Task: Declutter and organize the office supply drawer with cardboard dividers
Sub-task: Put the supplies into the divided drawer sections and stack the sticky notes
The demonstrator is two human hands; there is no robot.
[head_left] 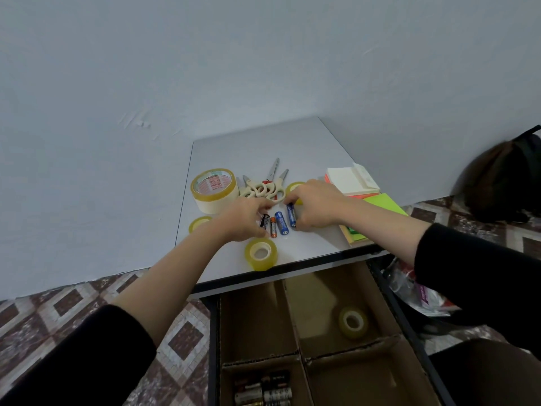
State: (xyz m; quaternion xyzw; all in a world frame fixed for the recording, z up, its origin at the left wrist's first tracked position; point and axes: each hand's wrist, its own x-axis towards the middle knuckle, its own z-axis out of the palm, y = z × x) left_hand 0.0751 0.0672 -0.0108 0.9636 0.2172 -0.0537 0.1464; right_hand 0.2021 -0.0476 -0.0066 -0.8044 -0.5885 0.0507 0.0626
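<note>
1. Hands over small grey table [263, 142]. Right hand [316, 205] pinched a blue cylindrical battery [291, 214] end to end, forefinger at the far tip and thumb at the near one. The battery lay on the tabletop.
2. Left hand [243, 218] reached in with fingers curled down, tips touching a black battery [265, 221] – whether it was actually gripped could not be told.
3. Between the hands lay a short orange-tipped battery [272, 227] and a second blue battery [281, 223], side by side.
4. Small yellowish clear tape roll [261, 253] lay flat near the table's front edge. A large cream tape roll [213, 189] stood behind the left hand, just beside cream-handled scissors [263, 186].
5. Stack of white, orange and green sticky notes [351, 183] sat at the table's right side.
6. Open drawer lined with brown cardboard dividers [292, 317] sat below the table edge – one small clear tape roll [352, 322] in the back right compartment, a cluster of loose batteries [263, 388] in the front left one.
</note>
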